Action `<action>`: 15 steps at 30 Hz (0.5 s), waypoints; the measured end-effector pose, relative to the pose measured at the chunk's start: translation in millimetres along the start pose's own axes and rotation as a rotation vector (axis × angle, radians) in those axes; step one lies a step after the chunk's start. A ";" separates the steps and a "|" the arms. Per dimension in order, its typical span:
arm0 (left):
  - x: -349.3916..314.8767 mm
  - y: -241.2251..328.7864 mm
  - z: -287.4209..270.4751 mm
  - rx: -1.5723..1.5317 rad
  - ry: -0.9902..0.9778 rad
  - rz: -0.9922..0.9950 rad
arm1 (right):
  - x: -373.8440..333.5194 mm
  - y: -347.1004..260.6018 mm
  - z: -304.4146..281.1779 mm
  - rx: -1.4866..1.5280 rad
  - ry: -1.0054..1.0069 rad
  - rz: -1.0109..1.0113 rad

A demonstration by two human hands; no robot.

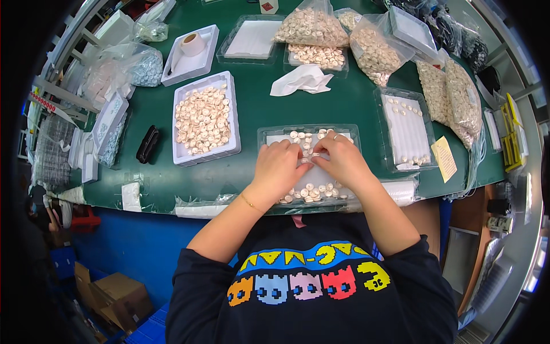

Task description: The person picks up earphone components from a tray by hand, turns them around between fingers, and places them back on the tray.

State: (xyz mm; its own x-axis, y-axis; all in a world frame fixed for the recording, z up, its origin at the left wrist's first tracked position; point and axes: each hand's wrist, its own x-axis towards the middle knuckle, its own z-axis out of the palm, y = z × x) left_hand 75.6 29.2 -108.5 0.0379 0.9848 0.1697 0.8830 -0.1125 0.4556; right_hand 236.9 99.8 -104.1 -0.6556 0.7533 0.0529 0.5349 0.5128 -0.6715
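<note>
- Meeting over a clear tray (309, 127) at the near edge of the green table (252, 103), both hands hold their fingertips close together;
- Left hand (279, 166): narrow, thumb and fingers drawn in; right hand (344, 161): also narrow, bent toward the left thumb; whether a piece is pinched in either, I cannot tell, since the fingers cover the spot;
- Small round pale pieces (310, 192): heaped loosely at the tray's near side, with others set about beyond the fingertips; many more fill the white tray (236, 131) to the left;
- Possible trouble: a wrist or forearm dipping low could brush the near heap and scatter it; a finger nudging sideways could shift pieces already set out; a fumbled pinch could drop one among the rest, hard to pick out since they look alike;
- Another risk: the tray lies close to the table edge, so a bump from the body might slide it or send pieces to the floor;
- Writing: the dark shirt (312, 315) carries yellow block lettering above coloured pixel figures; a yellowish card (444, 159) at right bears marks too small to read; a white box (268, 7) at the far edge shows a red diamond label; a red-printed strip (46, 103) runs at left.
</note>
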 end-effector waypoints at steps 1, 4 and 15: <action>0.6 0.5 3.1 0.000 0.001 0.001 | -0.3 1.7 1.2 -0.001 0.001 0.000; 2.3 0.9 5.6 -0.019 0.011 -0.033 | -0.4 5.6 5.5 -0.024 0.074 -0.082; -6.5 4.2 -15.5 -1.045 -0.159 -0.349 | -1.4 1.8 0.7 0.074 0.220 -0.018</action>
State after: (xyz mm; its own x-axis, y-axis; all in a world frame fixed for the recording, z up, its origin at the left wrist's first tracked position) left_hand 71.8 20.2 -94.2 -0.0100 0.9814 -0.1916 0.0315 0.1918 0.9809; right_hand 238.5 99.4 -105.9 -0.5281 0.8203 0.2196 0.4784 0.5011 -0.7211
